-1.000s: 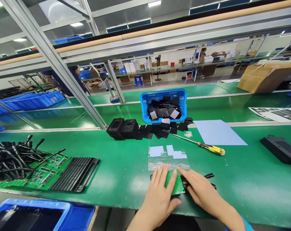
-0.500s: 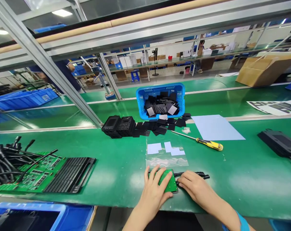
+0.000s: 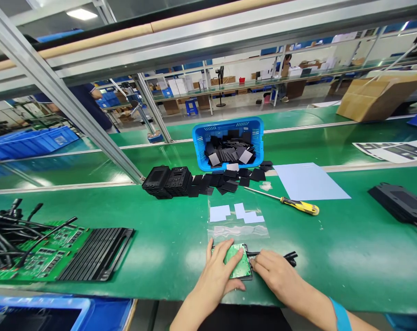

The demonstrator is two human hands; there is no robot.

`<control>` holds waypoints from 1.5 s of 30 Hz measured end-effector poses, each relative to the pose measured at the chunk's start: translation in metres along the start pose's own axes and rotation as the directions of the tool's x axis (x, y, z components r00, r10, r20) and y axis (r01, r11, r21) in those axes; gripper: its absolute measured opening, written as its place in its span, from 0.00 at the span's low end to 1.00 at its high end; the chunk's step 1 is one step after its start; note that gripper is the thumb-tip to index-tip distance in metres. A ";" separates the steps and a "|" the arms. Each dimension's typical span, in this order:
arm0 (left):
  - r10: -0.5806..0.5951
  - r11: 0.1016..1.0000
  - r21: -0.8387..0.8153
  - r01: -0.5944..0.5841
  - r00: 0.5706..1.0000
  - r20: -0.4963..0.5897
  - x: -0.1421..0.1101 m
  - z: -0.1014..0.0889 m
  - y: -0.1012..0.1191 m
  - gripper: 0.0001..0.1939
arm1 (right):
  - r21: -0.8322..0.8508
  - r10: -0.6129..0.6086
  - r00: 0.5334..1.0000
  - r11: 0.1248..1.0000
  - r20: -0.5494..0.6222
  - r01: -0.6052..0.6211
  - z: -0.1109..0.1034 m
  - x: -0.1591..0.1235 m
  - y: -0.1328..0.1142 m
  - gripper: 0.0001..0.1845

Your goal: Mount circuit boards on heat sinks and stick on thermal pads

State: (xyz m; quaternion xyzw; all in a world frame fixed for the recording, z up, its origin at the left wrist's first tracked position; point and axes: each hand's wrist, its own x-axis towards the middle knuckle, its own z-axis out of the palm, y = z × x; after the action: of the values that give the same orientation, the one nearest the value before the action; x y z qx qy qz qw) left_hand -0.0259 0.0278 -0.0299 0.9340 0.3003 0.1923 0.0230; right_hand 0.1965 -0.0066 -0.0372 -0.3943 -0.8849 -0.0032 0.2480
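Okay, left hand (image 3: pixel 213 271): palm down, fingers spread across the board, thumb out by its near edge; not clenched.
Right hand (image 3: pixel 273 272): fingers bent, tips together at the board's right edge; can't tell from here whether they grip a cable.
Wristband (image 3: pixel 341 315): blue, on the right forearm.
Green circuit board (image 3: pixel 242 265): flat, near table edge, under the left fingers; partly covered.
Black frame (image 3: pixel 248 278): shows along the board's right and near edges.
Black cables (image 3: pixel 291 258): run rightward from the board, behind the right hand, ends past it.
Blue tray (image 3: pixel 86 309): lower left, below table level, dark contents.
Finned black rack (image 3: pixel 97 253): left on table, beside green boards (image 3: pixel 44 257) with heaped cables.
Clear bag (image 3: pixel 239 231): just beyond the board, white pieces at it.
Screwdriver (image 3: pixel 301 206): yellow-black handle, shaft pointing left.
Black device (image 3: pixel 401 202): far right.
Pale sheet (image 3: pixel 311 181): flat, behind screwdriver.
Black housings (image 3: pixel 156 180): two stacks, touching.
Black plates (image 3: pixel 208 183): scattered, right of stacks.
Blue basket (image 3: pixel 228 124): behind plates, filled with more.
Cardboard box (image 3: pixel 374 99): back right.
Stool (image 3: pixel 191 106): blue, on floor.
Standing fan (image 3: pixel 220 85): far back.
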 end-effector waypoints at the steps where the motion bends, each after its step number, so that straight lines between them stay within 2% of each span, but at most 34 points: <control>1: 0.002 1.000 0.001 -0.002 1.000 0.009 0.000 0.000 0.000 0.43 | 0.032 0.012 0.999 0.999 0.050 -0.014 -0.003 0.002 0.002 0.18; 3: 0.005 1.000 -0.003 -0.005 1.000 0.029 0.001 0.001 -0.001 0.42 | 0.093 0.080 0.983 0.991 0.164 -0.096 -0.009 0.007 0.006 0.12; 5: 0.001 1.000 -0.016 0.000 0.999 0.042 0.002 0.001 -0.001 0.41 | 0.061 0.178 0.952 0.978 0.250 -0.199 -0.013 0.015 0.010 0.04; 7: -0.014 0.999 -0.040 0.016 0.999 0.052 0.003 0.000 0.000 0.39 | -0.033 0.252 0.927 0.967 0.278 -0.253 -0.015 0.022 0.011 0.06; 9: -0.033 0.997 -0.068 0.037 0.997 0.067 0.004 -0.001 0.000 0.38 | -0.080 0.247 0.919 0.969 0.307 -0.233 -0.016 0.029 0.012 0.08; 13: -0.064 0.993 -0.093 0.073 0.993 0.095 0.005 -0.005 0.002 0.37 | -0.070 0.157 0.925 0.987 0.347 -0.141 -0.023 0.037 0.015 0.09; 18: -0.088 0.990 -0.104 0.099 0.991 0.104 0.006 -0.005 0.002 0.38 | -0.094 -0.071 0.963 0.991 0.261 0.098 -0.020 0.029 0.017 0.12; 24: -0.079 0.990 -0.104 0.092 0.989 0.128 0.005 -0.004 0.002 0.37 | 0.007 -0.116 0.975 0.993 0.187 0.117 -0.018 0.024 0.030 0.25; 27: -0.054 0.996 -0.067 0.063 0.990 0.128 0.004 -0.003 0.001 0.37 | 0.070 -0.237 0.958 0.971 0.161 0.228 -0.020 0.027 0.033 0.27; 29: -0.036 0.998 -0.048 0.042 0.990 0.136 0.004 -0.005 0.001 0.39 | 0.000 -0.288 0.946 0.957 0.149 0.291 -0.017 0.026 0.028 0.24; 32: -0.029 0.999 -0.041 0.036 0.987 0.160 0.004 -0.009 0.003 0.36 | -0.145 -0.253 0.958 0.951 0.137 0.272 -0.009 0.021 0.016 0.16; 34: -0.038 0.998 -0.034 0.045 0.983 0.178 0.004 -0.012 0.005 0.32 | -0.150 -0.185 0.974 0.967 0.131 0.204 -0.007 0.018 0.012 0.12; 38: -0.057 0.997 -0.049 0.066 0.985 0.163 0.003 -0.013 0.007 0.30 | 0.021 -0.001 0.988 1.000 0.155 -0.003 -0.015 0.015 0.016 0.07; 40: -0.047 0.998 -0.044 0.054 0.989 0.138 0.003 -0.011 0.006 0.31 | 0.160 0.080 0.986 0.982 0.144 -0.103 -0.017 0.012 0.015 0.08; 42: -0.013 1.000 -0.008 0.014 0.993 0.121 0.003 -0.009 0.005 0.29 | 0.223 0.086 0.993 0.970 0.078 -0.101 -0.013 0.008 0.012 0.07; 45: 0.065 0.995 0.071 -0.071 0.994 0.092 0.006 -0.011 0.002 0.21 | 0.149 -0.031 0.999 0.988 -0.029 0.035 -0.002 0.003 0.009 0.10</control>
State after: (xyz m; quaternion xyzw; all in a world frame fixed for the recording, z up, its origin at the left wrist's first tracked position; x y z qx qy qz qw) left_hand -0.0245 0.0286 -0.0174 0.9516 0.2739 0.1395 -0.0047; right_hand 0.2016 0.0011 -0.0357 -0.3599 -0.8856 0.0540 0.2886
